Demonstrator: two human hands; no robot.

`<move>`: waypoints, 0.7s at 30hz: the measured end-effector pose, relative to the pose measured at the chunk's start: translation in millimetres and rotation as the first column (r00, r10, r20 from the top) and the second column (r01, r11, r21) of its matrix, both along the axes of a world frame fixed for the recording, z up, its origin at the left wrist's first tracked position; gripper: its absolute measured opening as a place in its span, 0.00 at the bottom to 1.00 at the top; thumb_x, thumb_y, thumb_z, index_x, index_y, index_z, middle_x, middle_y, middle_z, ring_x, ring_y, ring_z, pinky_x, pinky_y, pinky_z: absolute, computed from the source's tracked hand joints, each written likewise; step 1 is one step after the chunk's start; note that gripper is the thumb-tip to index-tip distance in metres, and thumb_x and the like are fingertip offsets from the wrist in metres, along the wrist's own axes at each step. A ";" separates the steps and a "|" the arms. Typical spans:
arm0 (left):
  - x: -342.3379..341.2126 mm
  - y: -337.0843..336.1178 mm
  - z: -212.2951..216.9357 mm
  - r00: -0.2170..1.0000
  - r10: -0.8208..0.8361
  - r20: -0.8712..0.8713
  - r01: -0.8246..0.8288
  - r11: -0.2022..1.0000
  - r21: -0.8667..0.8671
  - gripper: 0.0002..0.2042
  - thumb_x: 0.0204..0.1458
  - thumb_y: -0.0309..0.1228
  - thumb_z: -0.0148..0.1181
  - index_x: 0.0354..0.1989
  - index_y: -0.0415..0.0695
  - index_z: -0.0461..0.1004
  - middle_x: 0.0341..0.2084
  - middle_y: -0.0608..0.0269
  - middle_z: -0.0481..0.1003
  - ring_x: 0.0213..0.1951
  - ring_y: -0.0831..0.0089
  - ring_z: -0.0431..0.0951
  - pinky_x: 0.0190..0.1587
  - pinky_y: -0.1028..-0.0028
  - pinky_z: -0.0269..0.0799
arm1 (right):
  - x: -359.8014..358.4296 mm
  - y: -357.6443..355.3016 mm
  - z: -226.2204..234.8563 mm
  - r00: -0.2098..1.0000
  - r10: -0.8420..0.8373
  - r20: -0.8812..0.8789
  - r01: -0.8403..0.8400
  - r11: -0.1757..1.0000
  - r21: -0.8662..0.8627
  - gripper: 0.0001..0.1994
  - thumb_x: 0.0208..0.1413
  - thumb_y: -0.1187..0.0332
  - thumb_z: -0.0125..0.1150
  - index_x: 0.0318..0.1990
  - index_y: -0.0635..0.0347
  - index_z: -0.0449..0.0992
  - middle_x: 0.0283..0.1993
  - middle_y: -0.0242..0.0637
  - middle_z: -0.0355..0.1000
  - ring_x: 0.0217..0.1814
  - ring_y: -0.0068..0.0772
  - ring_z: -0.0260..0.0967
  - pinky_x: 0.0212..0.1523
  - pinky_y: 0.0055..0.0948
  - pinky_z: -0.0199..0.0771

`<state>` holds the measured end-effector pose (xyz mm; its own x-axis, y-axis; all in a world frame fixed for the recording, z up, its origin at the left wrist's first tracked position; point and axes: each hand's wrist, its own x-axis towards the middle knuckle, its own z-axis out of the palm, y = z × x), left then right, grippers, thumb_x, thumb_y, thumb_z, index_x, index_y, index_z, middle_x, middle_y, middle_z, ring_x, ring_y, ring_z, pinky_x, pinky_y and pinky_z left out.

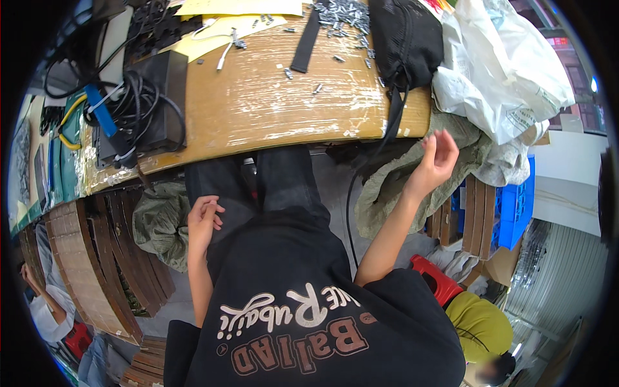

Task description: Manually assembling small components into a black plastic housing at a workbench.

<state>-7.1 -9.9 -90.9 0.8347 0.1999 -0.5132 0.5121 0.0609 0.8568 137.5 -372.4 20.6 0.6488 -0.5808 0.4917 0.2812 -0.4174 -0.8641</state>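
My left hand (206,215) is over my left thigh, below the table edge, its fingers loosely bent and apart with nothing visible in them. Raised beside the table's right front corner, my right hand (440,157) has half-curled, parted fingers and holds nothing that I can see. Behind it hangs a grey-green woven sack (412,187). On the table (258,106), small grey metal parts (345,18) lie in a pile at the back, with several strewn closer. A black strap (307,45) lies left of the pile, and a black pouch (407,42) lies to its right.
A dark box with coiled cables (145,97) and a blue-handled tool (103,113) sits at the left. White plastic bags (496,71) bulge over the right side. Blue crates (514,203) stand below. Other people (480,322) sit behind at lower right and lower left.
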 end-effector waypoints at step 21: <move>80.0 151.0 150.5 0.827 0.165 0.537 -0.517 0.597 0.613 0.20 0.45 0.41 0.60 0.38 0.36 0.69 0.24 0.59 0.73 0.24 0.71 0.72 0.28 0.74 0.66 | 52.9 129.4 29.2 0.804 0.239 -0.544 -0.571 0.564 -0.596 0.05 0.49 0.78 0.53 0.33 0.69 0.67 0.26 0.40 0.66 0.26 0.27 0.65 0.29 0.25 0.65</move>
